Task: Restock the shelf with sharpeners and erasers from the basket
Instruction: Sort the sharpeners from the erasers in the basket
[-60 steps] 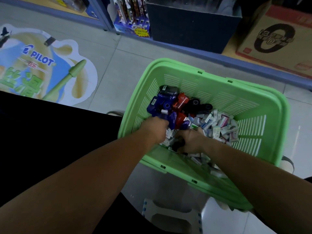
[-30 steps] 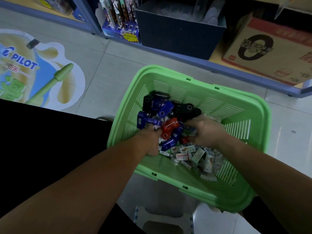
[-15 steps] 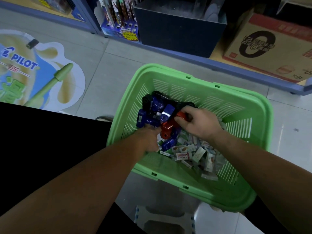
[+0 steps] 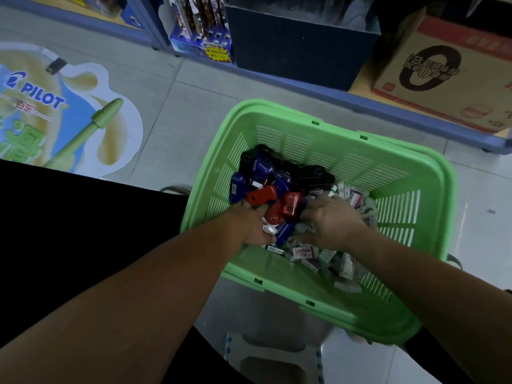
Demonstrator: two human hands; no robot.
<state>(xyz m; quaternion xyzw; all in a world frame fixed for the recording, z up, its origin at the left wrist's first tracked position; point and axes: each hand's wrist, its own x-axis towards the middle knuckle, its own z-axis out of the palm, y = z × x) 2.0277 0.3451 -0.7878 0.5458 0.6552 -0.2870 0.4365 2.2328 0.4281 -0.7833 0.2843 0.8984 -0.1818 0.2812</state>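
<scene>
Green basket point(image 4: 388, 151): left hand point(image 4: 249, 224), right hand point(image 4: 333, 227) half-buried among sharpeners point(image 4: 263, 194), erasers point(image 4: 304, 251); grip unclear.

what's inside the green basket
The basket holds red, blue and black sharpeners piled at its far left and small wrapped erasers toward the right. The left hand and right hand cover the pile's middle, hiding what lies beneath.

Matt green plastic basket point(image 4: 360, 151) holds glossy plastic sharpeners point(image 4: 261, 194) and paper-sleeved erasers point(image 4: 304, 252).
</scene>
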